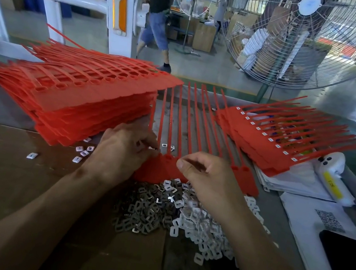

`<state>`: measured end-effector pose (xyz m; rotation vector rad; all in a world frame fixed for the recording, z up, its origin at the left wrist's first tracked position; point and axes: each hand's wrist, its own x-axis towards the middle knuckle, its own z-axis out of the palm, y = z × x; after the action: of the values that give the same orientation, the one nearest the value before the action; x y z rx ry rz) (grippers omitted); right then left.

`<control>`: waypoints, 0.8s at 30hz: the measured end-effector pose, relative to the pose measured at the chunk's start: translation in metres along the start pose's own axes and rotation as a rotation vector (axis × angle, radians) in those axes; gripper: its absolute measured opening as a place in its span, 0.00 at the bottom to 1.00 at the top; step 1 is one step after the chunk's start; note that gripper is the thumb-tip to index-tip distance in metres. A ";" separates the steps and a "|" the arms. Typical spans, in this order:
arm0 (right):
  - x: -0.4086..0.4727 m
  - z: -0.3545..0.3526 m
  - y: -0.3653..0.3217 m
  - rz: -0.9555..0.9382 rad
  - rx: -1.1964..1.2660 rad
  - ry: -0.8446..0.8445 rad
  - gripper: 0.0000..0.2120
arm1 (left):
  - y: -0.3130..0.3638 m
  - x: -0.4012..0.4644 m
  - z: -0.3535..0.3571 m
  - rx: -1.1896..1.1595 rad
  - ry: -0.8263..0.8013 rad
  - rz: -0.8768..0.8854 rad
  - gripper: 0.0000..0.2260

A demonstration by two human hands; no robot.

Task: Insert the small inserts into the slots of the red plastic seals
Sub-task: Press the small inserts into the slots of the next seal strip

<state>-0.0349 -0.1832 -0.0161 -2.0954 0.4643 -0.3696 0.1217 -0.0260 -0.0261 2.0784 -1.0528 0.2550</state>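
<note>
Both hands are at the strip of red seals (168, 168) on the bench (4, 165). Left hand (123, 149) fingers curl at a slot, apparently pinching an insert; right hand (207, 174) curled, contents unclear. Next: press in, grab another from the pile of inserts (183, 215).

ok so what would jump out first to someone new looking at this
The tall stack of red plastic seals at left, straps fanning back. Centre, the left hand and right hand work on a red seal strip above a pile of small inserts. A big fan stands behind.
</note>
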 end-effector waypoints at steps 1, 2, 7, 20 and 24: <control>0.001 0.000 0.001 0.004 -0.008 -0.003 0.05 | 0.000 0.000 0.001 0.013 -0.017 -0.013 0.06; 0.002 0.001 0.001 0.008 -0.017 -0.005 0.06 | 0.000 0.001 0.003 0.020 -0.029 -0.025 0.06; 0.002 0.002 0.002 0.004 -0.067 -0.006 0.06 | 0.001 0.002 0.007 0.006 -0.059 -0.095 0.06; 0.000 0.002 -0.002 -0.017 -0.114 -0.011 0.07 | 0.002 0.005 0.004 -0.002 -0.161 -0.190 0.12; -0.001 0.001 -0.004 -0.016 -0.112 -0.016 0.06 | 0.000 0.003 0.003 -0.013 -0.176 -0.184 0.12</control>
<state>-0.0346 -0.1800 -0.0135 -2.2100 0.4683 -0.3435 0.1230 -0.0302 -0.0264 2.1998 -0.9535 -0.0265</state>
